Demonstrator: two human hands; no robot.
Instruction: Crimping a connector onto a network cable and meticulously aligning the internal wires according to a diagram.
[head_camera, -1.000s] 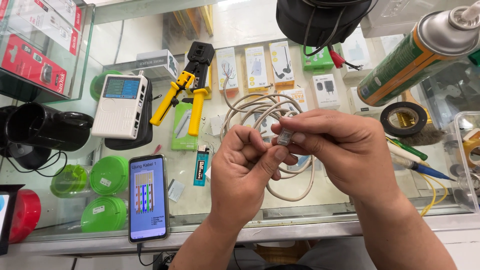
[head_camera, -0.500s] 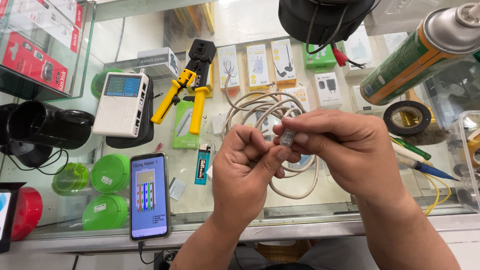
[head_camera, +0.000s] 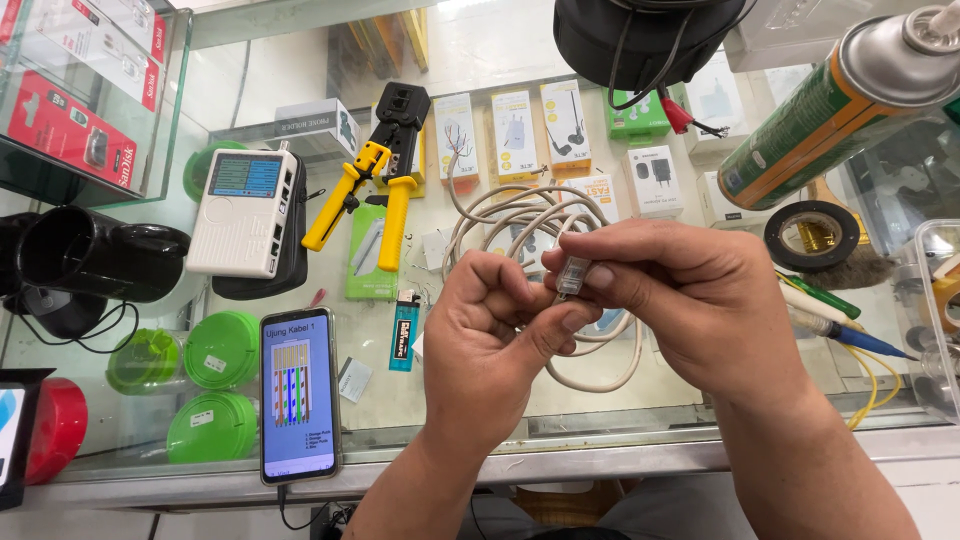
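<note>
Clear plastic plug (head_camera: 572, 274) sits pinched in the right hand (head_camera: 690, 300) above the glass table (head_camera: 480, 400), left hand (head_camera: 490, 340) gripping the cable (head_camera: 520, 215) end — crimping tool (head_camera: 375, 190) lies untouched, so crimping looks undone.

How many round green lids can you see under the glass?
4, all at the left: one green lid by the black cable, one beside it, one below near the phone, one behind the white tester. More may be hidden.
</note>
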